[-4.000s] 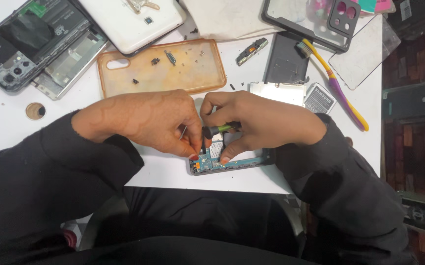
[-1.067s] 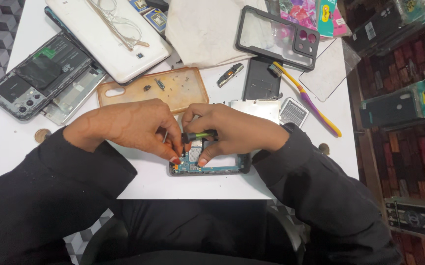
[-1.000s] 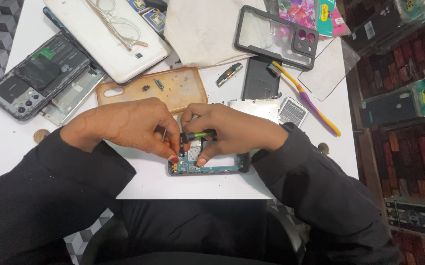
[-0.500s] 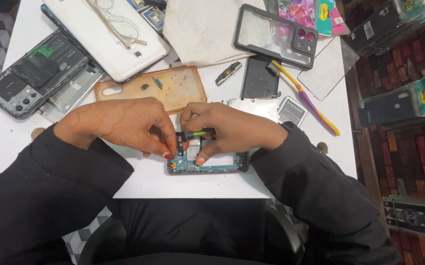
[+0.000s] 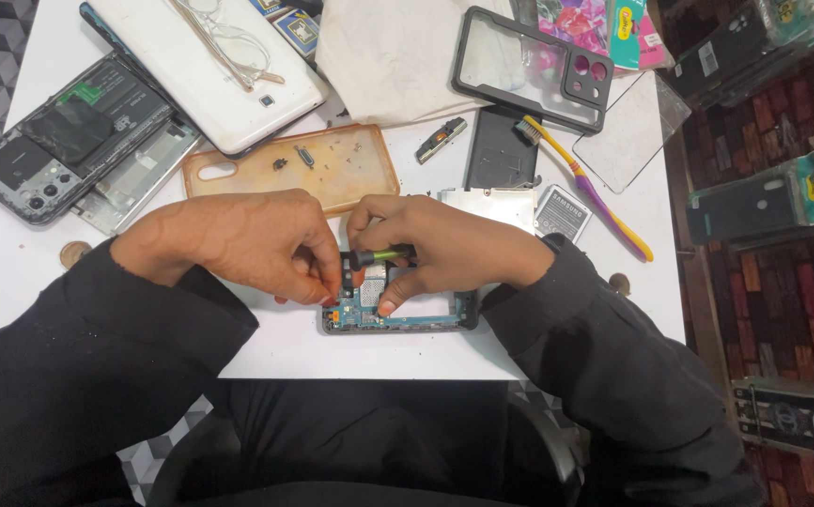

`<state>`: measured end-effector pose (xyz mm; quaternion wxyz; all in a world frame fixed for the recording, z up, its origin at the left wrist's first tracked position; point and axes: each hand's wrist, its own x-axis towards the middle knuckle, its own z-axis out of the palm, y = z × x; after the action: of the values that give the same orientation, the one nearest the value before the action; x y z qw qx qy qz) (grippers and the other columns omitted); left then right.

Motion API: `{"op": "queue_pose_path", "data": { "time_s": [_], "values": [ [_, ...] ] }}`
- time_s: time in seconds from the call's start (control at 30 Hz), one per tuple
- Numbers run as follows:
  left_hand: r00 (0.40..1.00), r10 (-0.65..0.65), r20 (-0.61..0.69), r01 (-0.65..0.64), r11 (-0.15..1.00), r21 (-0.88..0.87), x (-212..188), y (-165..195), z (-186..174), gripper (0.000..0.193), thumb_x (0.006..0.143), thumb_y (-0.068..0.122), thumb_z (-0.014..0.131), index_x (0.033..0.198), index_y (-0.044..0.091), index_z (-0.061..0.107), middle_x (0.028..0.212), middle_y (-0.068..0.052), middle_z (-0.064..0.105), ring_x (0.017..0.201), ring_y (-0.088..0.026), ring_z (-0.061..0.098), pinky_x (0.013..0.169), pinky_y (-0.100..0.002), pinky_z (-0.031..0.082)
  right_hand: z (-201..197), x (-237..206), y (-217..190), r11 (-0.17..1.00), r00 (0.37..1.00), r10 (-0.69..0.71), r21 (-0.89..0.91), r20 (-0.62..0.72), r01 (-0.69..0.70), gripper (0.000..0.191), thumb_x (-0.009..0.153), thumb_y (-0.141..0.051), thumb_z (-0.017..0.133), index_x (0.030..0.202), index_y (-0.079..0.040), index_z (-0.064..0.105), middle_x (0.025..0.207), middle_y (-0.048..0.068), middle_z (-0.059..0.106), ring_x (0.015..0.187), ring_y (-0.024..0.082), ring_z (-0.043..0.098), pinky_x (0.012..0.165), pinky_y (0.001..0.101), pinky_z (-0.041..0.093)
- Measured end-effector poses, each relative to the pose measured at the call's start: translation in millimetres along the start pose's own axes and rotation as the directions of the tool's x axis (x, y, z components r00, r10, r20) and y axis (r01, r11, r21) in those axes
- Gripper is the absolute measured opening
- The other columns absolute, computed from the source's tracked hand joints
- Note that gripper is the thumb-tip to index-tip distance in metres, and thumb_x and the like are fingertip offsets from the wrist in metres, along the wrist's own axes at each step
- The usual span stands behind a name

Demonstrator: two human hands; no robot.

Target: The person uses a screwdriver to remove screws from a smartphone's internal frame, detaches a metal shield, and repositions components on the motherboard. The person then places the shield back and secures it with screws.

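The open phone (image 5: pixel 397 314), thin and easy to break, lies just below the orange case (image 5: pixel 332 169); left hand (image 5: pixel 238 239) pinches its edge, right hand (image 5: pixel 444 249) holds a screwdriver (image 5: pixel 380 254).

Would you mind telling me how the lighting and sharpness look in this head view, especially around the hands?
Head view: even, soft light with only faint shadows on the white table; left hand, right hand and opened phone are sharp, without motion blur; mild glare on the clear phone case; the black sleeves lose detail.
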<state>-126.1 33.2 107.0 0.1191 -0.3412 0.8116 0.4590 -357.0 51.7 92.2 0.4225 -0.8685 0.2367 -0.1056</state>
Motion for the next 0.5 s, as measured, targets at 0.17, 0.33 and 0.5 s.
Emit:
{"op": "queue_pose_path", "data": {
  "time_s": [0.17,0.33,0.5],
  "values": [
    [1.0,-0.016,-0.012,0.016,0.999,-0.044,-1.8,-3.3,1.2,0.02,0.075,0.019,0.079,0.092,0.01,0.085,0.061,-0.005,0.074,0.051,-0.012,0.067,0.051,-0.028,0.052,1.8,3.3,-2.1,0.999,0.999,0.032,-0.008,0.003,-0.032,0.047,0.067,-0.018,0.092,0.107,-0.006,0.07,0.114,0.003,0.061,0.096,0.02,0.063,0.076,0.0339,0.053],
    [1.0,-0.013,-0.022,0.012,0.999,-0.049,-2.1,-6.7,2.5,0.019,0.074,0.018,0.079,0.09,0.009,0.085,0.061,-0.005,0.074,0.051,-0.012,0.067,0.05,-0.028,0.052,1.4,4.9,-4.4,1.0,1.0,0.021,-0.013,-0.003,-0.021,0.047,0.067,-0.018,0.092,0.107,-0.006,0.07,0.113,0.003,0.061,0.096,0.02,0.063,0.076,0.0338,0.053],
    [1.0,0.011,-0.025,-0.013,0.999,-0.045,-0.2,-8.9,1.2,0.021,0.074,0.017,0.08,0.093,0.01,0.085,0.061,-0.005,0.074,0.051,-0.012,0.067,0.051,-0.028,0.052,1.4,6.7,-6.0,1.0,1.0,0.029,-0.002,-0.007,-0.029,0.047,0.067,-0.018,0.092,0.108,-0.007,0.071,0.112,0.002,0.061,0.097,0.019,0.063,0.076,0.0329,0.054]
  ]
}}
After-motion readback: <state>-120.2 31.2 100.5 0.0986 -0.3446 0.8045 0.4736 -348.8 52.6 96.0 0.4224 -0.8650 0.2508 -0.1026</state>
